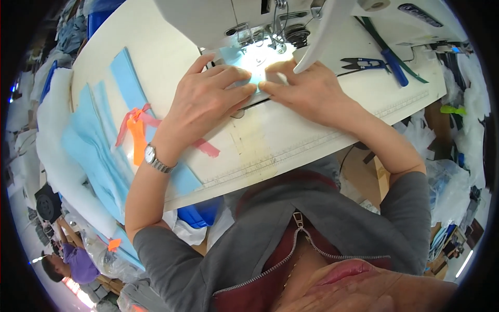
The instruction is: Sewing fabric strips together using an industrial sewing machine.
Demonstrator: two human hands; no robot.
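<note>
Under the lit needle area of a white sewing machine (208, 21) lies a small piece of light blue fabric (255, 79), washed out by the lamp and mostly covered by my fingers. My left hand (210, 96), with a watch (150, 154) on its wrist, has thumb and forefinger closed on the fabric's left side. From the right, my right hand (312, 93) pinches the same piece, thumb and forefinger bent toward the needle. The two thumbs almost meet just in front of the presser foot. How much fabric sits between the fingers is hidden.
Thread snips (364, 63) and a blue-handled tool (396, 67) lie right of the machine. At left are a folded blue strip (127, 78), a pile of blue fabric (93, 140), an orange piece (136, 138) and a red ribbon (208, 147). A co-worker (80, 265) is far left.
</note>
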